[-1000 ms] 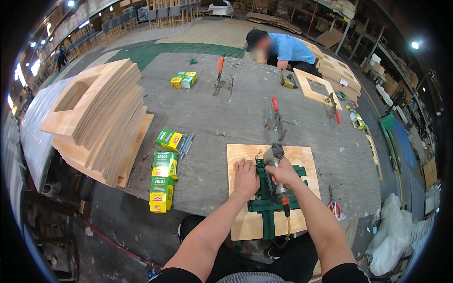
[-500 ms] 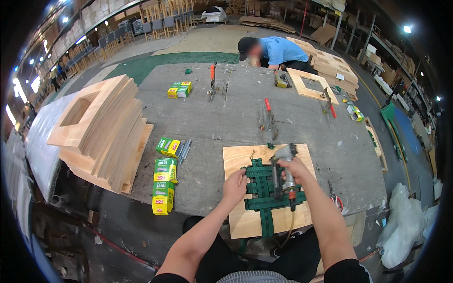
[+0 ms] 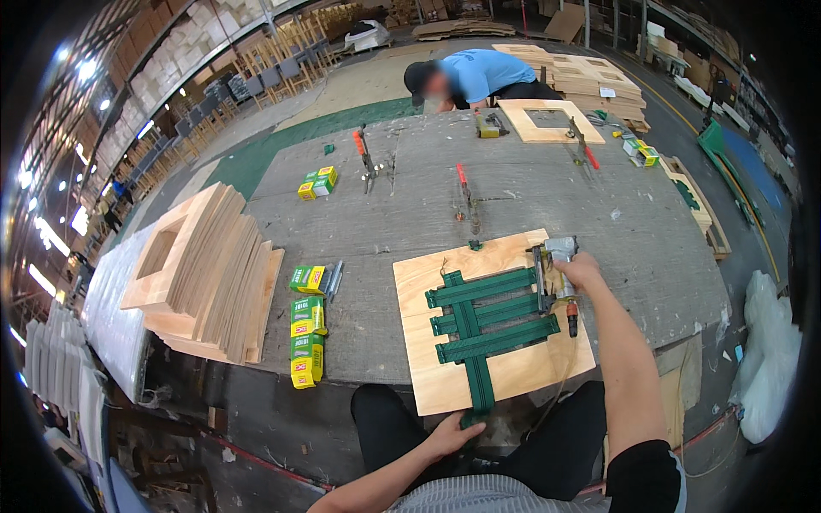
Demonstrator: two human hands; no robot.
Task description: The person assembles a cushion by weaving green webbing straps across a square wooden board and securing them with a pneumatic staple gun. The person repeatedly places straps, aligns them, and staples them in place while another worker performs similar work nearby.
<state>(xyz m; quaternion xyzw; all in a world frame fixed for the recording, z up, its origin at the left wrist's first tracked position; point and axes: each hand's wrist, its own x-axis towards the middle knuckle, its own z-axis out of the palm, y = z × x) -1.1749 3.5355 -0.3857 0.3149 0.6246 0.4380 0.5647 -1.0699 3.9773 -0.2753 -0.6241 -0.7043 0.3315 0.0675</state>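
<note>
A square wooden panel (image 3: 416, 359) with a cut-out middle lies at the table's near edge, turned slightly. Three green webbing straps (image 3: 505, 344) run across its opening, crossed by one lengthwise green strap (image 3: 481, 380). My left hand (image 3: 455, 434) is closed on the loose tail of that lengthwise strap, just below the panel's near edge. A pneumatic staple gun (image 3: 564, 252) is gripped in my right hand (image 3: 585, 270). Its nose rests at or just over the panel's right side, by the right ends of the crosswise straps. The fingers round its handle are partly hidden.
Left of the panel stand green-and-yellow staple boxes (image 3: 306, 316) and a tall stack of wooden frames (image 3: 205, 291). Red-handled clamps (image 3: 464, 192) lie farther back. A co-worker in a blue shirt (image 3: 483, 73) leans at the far edge, near another wooden frame (image 3: 513, 120).
My left hand has moved from the crosswise straps down to the lengthwise strap's tail. The staple gun has shifted right to the panel's side. The panel has turned a little counter-clockwise.
</note>
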